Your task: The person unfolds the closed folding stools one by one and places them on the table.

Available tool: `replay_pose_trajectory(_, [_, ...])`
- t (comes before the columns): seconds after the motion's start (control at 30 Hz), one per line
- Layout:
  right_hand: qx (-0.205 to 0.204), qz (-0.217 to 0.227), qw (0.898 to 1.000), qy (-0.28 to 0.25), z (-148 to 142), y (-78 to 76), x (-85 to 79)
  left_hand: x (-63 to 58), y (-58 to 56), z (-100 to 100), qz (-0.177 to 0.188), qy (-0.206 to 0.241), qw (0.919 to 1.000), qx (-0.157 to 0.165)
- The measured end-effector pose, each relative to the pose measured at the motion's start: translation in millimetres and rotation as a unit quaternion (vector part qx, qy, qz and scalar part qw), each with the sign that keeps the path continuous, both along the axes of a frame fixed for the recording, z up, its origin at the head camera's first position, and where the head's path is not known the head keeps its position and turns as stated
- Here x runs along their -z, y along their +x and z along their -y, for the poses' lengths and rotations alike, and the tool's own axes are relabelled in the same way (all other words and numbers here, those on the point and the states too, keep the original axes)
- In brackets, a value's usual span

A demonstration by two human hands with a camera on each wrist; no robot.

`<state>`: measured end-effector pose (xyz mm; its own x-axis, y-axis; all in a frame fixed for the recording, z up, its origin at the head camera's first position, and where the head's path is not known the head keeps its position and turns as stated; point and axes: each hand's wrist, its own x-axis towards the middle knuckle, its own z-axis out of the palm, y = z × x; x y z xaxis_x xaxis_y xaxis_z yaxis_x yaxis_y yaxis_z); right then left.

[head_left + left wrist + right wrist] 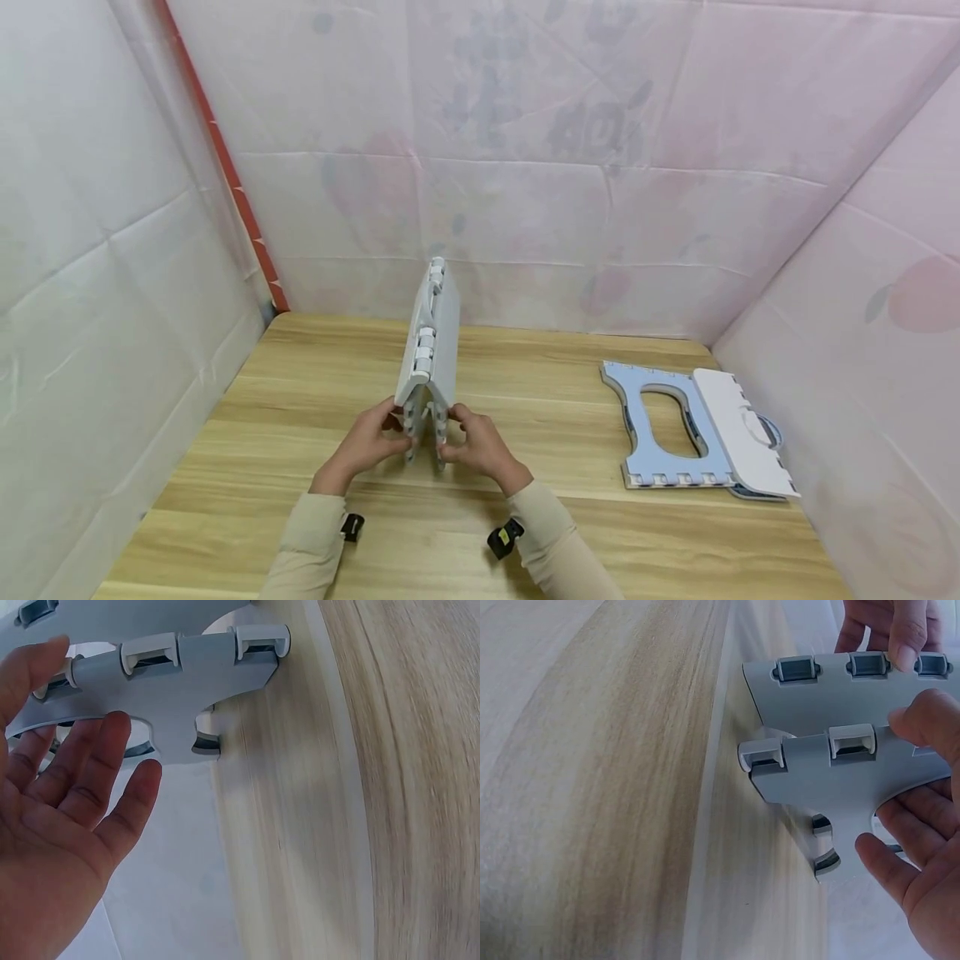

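Observation:
A grey-white folding stool [448,342] stands partly folded near the middle of the table, its top creased into a steep ridge and its two leg panels close together below. My left hand [370,437] grips the left leg panel, thumb at the near edge. On the opposite side my right hand [483,446] holds the right panel the same way. In the left wrist view, fingers of that hand [75,817] reach behind the hinged leg panel [191,667], at its opening. The right wrist view shows both panels [817,772] side by side with a narrow gap.
A blue and white folding stool [716,429] lies flat at the right of the wooden table [300,375]. Sheeted walls [525,208] close in the back and both sides. A red strip [225,158] runs down the back left corner.

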<state>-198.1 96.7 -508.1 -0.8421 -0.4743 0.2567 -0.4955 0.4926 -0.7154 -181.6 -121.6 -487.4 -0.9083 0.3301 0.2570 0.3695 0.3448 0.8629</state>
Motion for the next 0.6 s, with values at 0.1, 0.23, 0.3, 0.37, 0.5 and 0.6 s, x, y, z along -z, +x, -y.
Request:
replay_pose_trajectory(0.1, [0.003, 0.001, 1.0, 0.007, 0, 0.0, -2.0, 4.1, -2.1, 4, 0.007, -0.013, 0.9998, -0.014])
replay_pose_trajectory(0.23, [0.005, 0.003, 1.0, 0.012, 0, 0.1, -3.9, 12.1, -5.7, 11, 0.005, -0.024, 0.9993, -0.028])
replay_pose_trajectory(0.3, [0.003, 0.005, 1.0, 0.013, 0, 0.1, -4.7, 13.6, -6.4, 14, 0.001, -0.021, 0.9994, -0.028])
replay_pose_trajectory(0.37, [0.002, 0.008, 1.0, 0.015, 0, -0.4, -5.0, 14.7, -6.7, 16, 0.003, -0.016, 0.9994, -0.031])
replay_pose_trajectory(0.5, [-0.003, 0.017, 1.0, 0.017, -1, -1.3, -5.0, 15.8, -6.2, 19, 0.009, -0.011, 0.9993, -0.034])
replay_pose_trajectory(0.6, [-0.011, 0.019, 1.0, 0.018, -3, -1.7, -5.0, 16.4, -4.9, 21, 0.01, -0.008, 0.9993, -0.036])
